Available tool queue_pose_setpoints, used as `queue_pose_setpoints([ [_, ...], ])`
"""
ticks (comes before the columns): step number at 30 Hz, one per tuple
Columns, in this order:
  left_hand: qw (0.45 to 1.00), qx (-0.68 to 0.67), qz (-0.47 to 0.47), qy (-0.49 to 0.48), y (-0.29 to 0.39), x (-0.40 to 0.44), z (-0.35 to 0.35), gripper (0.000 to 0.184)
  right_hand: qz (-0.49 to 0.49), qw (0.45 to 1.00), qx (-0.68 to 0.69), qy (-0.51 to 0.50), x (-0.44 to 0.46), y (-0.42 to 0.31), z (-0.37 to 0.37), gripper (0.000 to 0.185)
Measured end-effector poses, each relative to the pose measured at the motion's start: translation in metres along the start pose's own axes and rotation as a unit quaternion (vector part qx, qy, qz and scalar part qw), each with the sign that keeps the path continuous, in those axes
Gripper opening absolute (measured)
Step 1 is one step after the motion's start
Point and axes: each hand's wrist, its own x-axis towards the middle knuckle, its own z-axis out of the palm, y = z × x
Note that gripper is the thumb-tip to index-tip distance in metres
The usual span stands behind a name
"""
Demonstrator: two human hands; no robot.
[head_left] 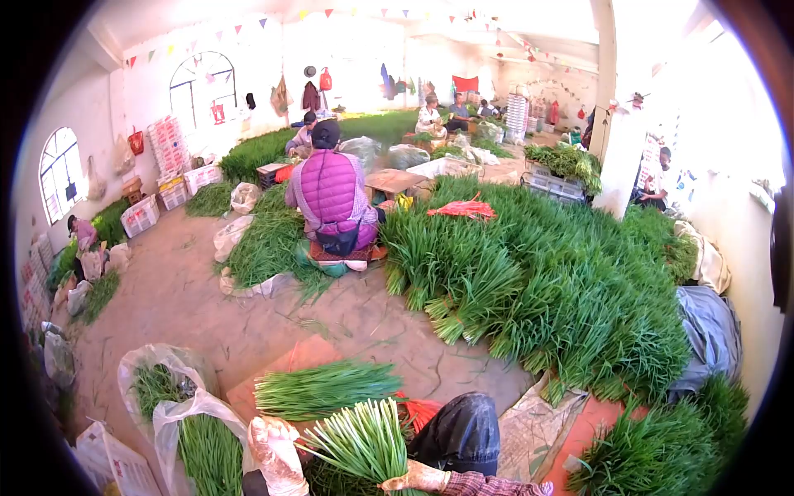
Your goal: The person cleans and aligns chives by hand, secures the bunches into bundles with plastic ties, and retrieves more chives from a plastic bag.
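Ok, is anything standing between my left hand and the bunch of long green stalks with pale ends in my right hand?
Nothing visible does. Your left hand is beside the bunch, which your right hand holds; only a few of the bunch's own stalks stick out toward the left hand, possibly touching it.

Mounted on the head, looks forward and downward from above the bent knee (pixel 459 430), covering a very wide, rounded field. Takes in the left hand (pixel 277 450) and right hand (pixel 418 477) at close range along the bottom edge, then runs across the floor (pixel 165 289) at middle range to the back of a seated person in a purple vest (pixel 331 194). Extends at far range to the back wall (pixel 364 74) and bunting (pixel 262 22) near the top edge, with a white pillar (pixel 622 157) right of centre and an arched window (pixel 59 169) at far left.
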Motion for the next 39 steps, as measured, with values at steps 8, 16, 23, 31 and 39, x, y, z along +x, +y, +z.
queue_pose_setpoints([
  [8,0.972,0.224,-0.066,0.0,-0.018,-0.042,-0.05,0.068,0.051,0.998,-0.022,0.028,0.001,-0.003,-0.01,0.047],
  [16,0.976,0.104,-0.147,-0.124,-0.104,-0.063,-0.09,0.076,-0.006,0.995,-0.1,-0.01,0.02,-0.021,-0.004,0.044],
  [23,0.963,0.048,-0.238,-0.116,-0.074,-0.071,-0.048,0.089,0.075,0.995,-0.011,-0.068,0.019,-0.031,0.009,0.047],
  [31,0.948,0.01,-0.288,-0.131,-0.072,-0.081,-0.056,0.075,0.077,0.995,-0.006,-0.057,0.017,-0.045,0.019,0.055],
  [39,0.953,0.017,-0.3,-0.04,-0.084,-0.091,-0.052,0.072,0.082,0.984,-0.148,-0.052,0.027,-0.028,0.013,0.087],
])
